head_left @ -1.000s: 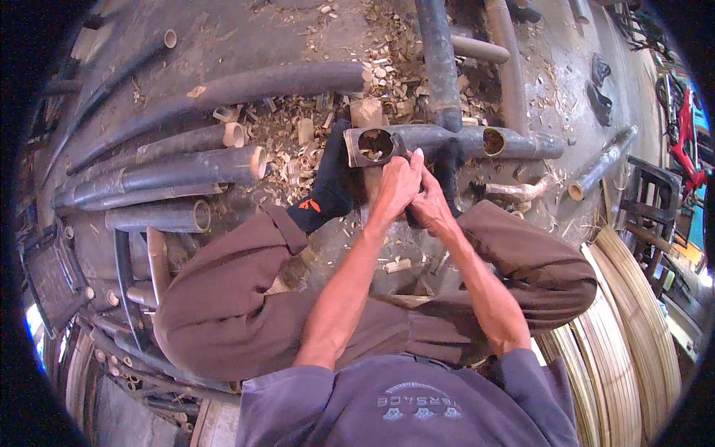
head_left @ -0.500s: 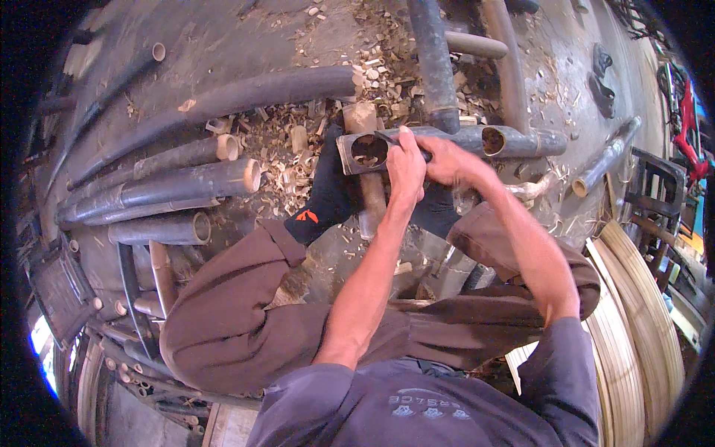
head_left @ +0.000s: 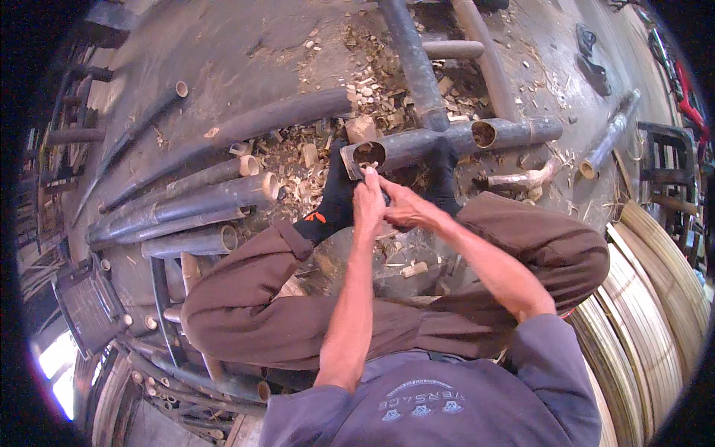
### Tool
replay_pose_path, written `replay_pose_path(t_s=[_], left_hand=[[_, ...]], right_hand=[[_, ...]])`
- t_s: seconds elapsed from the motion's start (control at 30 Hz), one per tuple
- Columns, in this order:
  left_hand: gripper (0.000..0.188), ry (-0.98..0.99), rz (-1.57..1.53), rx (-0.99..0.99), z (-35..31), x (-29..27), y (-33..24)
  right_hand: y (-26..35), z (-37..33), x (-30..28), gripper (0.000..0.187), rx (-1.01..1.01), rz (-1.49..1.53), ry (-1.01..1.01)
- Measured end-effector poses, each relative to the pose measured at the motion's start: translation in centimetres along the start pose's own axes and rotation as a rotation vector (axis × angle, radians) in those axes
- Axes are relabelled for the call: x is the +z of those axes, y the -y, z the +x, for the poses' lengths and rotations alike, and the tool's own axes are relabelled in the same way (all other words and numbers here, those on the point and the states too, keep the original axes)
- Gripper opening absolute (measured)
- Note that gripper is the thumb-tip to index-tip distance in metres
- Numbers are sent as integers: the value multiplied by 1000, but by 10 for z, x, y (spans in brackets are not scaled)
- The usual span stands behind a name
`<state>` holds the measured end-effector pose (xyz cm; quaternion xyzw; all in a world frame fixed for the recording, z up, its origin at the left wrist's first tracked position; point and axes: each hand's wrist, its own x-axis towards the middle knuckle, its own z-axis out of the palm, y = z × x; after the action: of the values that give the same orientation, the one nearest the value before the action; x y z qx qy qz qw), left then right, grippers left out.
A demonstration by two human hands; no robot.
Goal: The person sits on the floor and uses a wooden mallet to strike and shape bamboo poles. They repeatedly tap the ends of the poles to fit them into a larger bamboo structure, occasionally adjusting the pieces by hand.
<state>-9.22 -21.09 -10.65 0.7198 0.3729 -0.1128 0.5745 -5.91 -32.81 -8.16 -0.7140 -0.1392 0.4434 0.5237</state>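
Along the lower edge, a grey shirt (head_left: 447, 406) fills the near ground, with a bundle of pale slats (head_left: 633, 328) at the right and brown trousers (head_left: 253, 320) spread at the knees. Both forearms reach forward to where the hands meet. The left hand (head_left: 368, 201) has its fingers curled closed around a dark tool (head_left: 386, 200) – only a sliver of it shows – and its tips sit just below the rim of a hole. The right hand (head_left: 408, 208) lies against the left one's side, fingers bent; I cannot tell whether it grips the tool too. Just beyond, the holed bamboo pole (head_left: 406, 147) lies crosswise, its cut end to the left, one round hole near that end and another farther right. A black sock (head_left: 335, 197) with an orange mark is beside the cut end. Past these, wood chips (head_left: 298, 167) litter the floor, dark poles (head_left: 194, 197) lie at the left, and a long pole (head_left: 411, 63) runs away from the holed one. Farther off at the right is dark footwear (head_left: 592, 63).
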Motion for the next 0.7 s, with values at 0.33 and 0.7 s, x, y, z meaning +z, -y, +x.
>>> replay_pose_path(t_s=[0.33,0.7], left_hand=[[82,258,497,96,42,-64,-16],[74,812,1205,217,103,-48,-111]], right_hand=[[34,21,70,80,140,373,-360],[33,128,109,78,-111,1574,-751]])
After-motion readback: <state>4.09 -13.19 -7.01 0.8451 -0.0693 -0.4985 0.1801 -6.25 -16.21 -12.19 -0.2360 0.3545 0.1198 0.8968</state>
